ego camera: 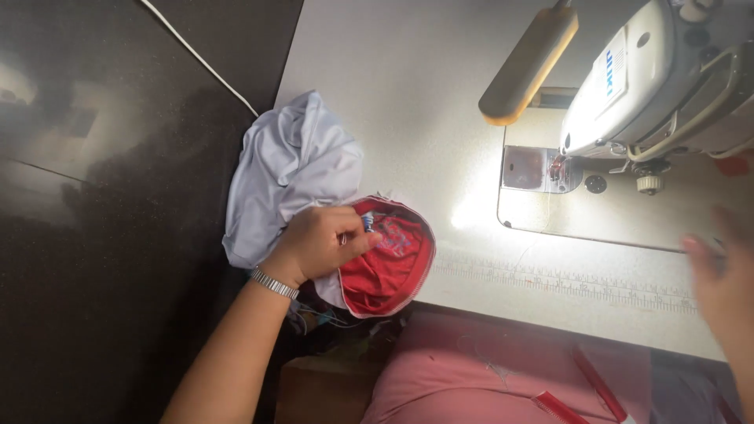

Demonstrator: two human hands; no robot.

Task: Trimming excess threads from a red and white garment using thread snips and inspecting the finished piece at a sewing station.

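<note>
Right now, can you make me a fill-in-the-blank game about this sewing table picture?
1. The left hand rests on a piece of ____ fabric with a white edge.
2. Behind that piece lies a crumpled ____ cloth.
3. The left wrist wears a metal ____.
4. The sewing machine stands at the ____ side of the white table, and the blurred right hand is near it.

Missing words: red; white; bracelet; right

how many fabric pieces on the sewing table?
2 on the table. A pale grey piece is bunched at the table's left edge; a red piece lies beside it under the left hand. More cloth hangs below the edge, partly hidden.
</note>
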